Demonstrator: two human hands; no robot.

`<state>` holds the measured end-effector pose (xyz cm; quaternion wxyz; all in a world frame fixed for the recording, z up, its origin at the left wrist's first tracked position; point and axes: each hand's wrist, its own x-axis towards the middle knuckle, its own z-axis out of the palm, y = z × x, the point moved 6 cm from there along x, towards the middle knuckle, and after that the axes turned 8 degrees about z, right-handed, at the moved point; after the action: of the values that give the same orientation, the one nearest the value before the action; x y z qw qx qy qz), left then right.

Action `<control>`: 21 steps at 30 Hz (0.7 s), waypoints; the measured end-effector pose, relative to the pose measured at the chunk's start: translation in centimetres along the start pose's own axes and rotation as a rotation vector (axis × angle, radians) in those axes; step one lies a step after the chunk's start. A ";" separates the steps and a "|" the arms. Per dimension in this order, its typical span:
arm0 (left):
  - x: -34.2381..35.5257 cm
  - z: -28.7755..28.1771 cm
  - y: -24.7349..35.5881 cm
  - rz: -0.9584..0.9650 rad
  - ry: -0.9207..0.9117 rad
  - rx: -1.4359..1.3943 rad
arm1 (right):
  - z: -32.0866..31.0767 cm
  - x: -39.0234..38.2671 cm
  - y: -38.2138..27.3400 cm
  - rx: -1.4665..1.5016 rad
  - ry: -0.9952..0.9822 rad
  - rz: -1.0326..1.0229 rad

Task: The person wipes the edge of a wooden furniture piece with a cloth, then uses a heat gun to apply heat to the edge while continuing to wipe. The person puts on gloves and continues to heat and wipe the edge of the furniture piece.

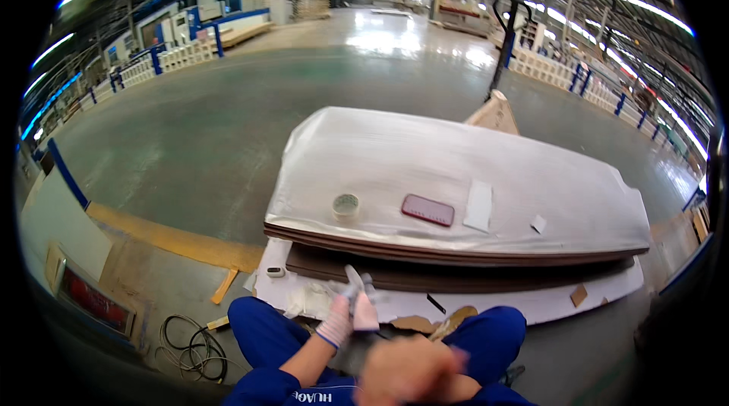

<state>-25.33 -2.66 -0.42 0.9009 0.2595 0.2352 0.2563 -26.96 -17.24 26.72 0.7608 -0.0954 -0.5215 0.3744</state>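
Observation:
My left hand point(343, 313) is raised in front of my knees in a white knit glove with a pinkish palm. Its fingers point up and apart, and nothing is in it. My right hand point(410, 372) is bare and blurred by motion at the bottom centre, just below the left wrist; its grip is unclear. Both hands hover over my blue trouser legs point(266, 334). Beyond them lies a low stack of brown boards point(456, 258) covered with clear plastic film point(425, 155).
On the film lie a tape roll point(345, 205), a flat red case point(427, 210), a white paper strip point(478, 205) and a small white scrap point(538, 224). A cable coil point(190, 345) lies at left. A pallet jack point(505, 34) stands behind. White fencing point(547, 68) borders the floor.

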 end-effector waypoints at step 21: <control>0.2 3.1 6.1 0.338 -0.200 0.221 | -19.7 -15.7 9.5 -0.198 1.123 0.342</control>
<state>-25.52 0.91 5.44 0.8301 0.4164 0.1244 0.3494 -17.17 -16.27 1.62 0.8366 -0.4318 -0.0487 0.3335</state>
